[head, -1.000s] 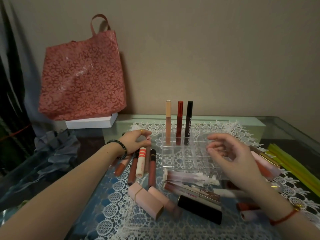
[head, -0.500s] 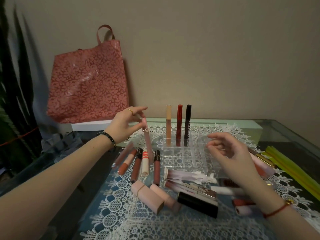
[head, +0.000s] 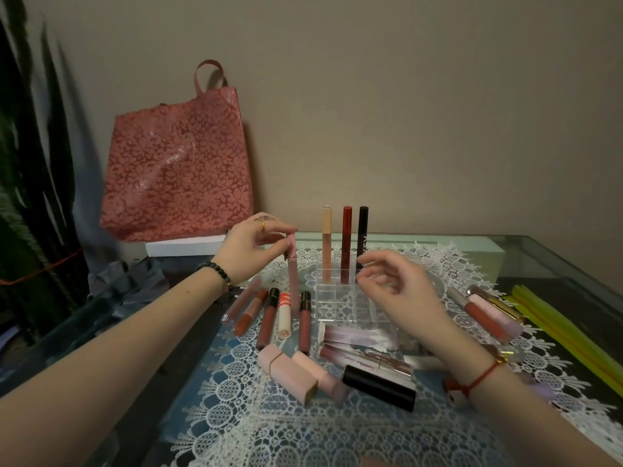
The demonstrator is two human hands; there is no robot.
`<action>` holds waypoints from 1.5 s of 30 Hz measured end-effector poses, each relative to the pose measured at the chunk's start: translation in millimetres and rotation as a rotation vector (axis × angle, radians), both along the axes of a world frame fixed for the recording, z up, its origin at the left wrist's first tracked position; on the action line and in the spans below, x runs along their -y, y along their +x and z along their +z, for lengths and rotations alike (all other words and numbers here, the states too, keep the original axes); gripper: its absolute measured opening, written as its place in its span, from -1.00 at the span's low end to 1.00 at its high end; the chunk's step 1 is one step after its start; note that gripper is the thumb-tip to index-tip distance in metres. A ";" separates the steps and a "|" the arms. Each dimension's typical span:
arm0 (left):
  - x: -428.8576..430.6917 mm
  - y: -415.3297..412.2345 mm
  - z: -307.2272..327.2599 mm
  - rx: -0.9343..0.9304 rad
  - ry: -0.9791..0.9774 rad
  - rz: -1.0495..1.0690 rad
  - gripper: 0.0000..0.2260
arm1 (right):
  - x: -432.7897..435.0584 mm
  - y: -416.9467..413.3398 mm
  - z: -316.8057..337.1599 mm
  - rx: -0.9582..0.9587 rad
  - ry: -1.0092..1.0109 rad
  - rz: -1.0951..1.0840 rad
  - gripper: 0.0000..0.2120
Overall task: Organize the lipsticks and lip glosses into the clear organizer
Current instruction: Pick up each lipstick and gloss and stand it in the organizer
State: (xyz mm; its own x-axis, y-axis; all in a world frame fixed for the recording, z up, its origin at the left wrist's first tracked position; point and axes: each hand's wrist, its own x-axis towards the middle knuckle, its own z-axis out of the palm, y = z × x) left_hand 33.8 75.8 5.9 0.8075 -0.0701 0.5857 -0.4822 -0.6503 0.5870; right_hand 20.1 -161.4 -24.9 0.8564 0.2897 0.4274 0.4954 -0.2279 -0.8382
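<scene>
The clear organizer (head: 337, 298) stands on the lace mat, with three tubes upright in its back row: a beige one (head: 326, 241), a red one (head: 346, 242) and a black one (head: 362, 234). My left hand (head: 249, 247) pinches the cap of a pale pink lip gloss (head: 293, 284), held upright just left of the organizer. My right hand (head: 394, 284) hovers over the organizer's right side, fingers curled and apart, holding nothing. Several glosses (head: 269, 318) lie in a row to the left. Pink lipsticks (head: 290, 375) and a black lipstick (head: 379, 387) lie in front.
More glosses (head: 488, 315) lie to the right of the organizer, next to yellow strips (head: 566, 332) at the glass table's right edge. A red floral tote bag (head: 178, 170) leans on the wall at back left, on a white box (head: 185, 247). The lace mat (head: 303, 433) covers the table.
My left hand picked the pale pink gloss out of the left row, lifted it upright and carried it toward the organizer. My right hand stayed near the organizer's right side.
</scene>
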 end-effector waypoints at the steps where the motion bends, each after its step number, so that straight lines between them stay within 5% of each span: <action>1: 1.8 -2.0 0.7 -0.004 -0.013 -0.008 -0.85 | -5.4 0.5 1.5 -0.007 -0.006 0.022 -0.75; 11: 23.0 -13.4 6.9 -0.041 -0.052 -0.050 -0.89 | -43.1 9.6 6.8 -0.012 -0.095 0.091 -0.71; 24: 77.9 -12.2 48.4 0.024 -0.383 -0.196 -0.82 | -28.4 19.4 51.0 0.194 0.030 -0.034 -0.78; 34: 67.8 -0.2 31.2 0.120 -0.423 0.023 -0.74 | 18.6 47.5 78.5 0.180 -0.091 -0.136 -0.71; 39: 45.4 6.1 -12.9 -0.069 -0.472 0.143 -0.68 | 29.0 66.4 72.1 0.150 -0.123 -0.169 -0.75; 45: 40.0 3.6 -54.5 -0.313 -0.285 0.114 -0.57 | 27.4 83.5 56.2 0.120 -0.123 -0.162 -0.77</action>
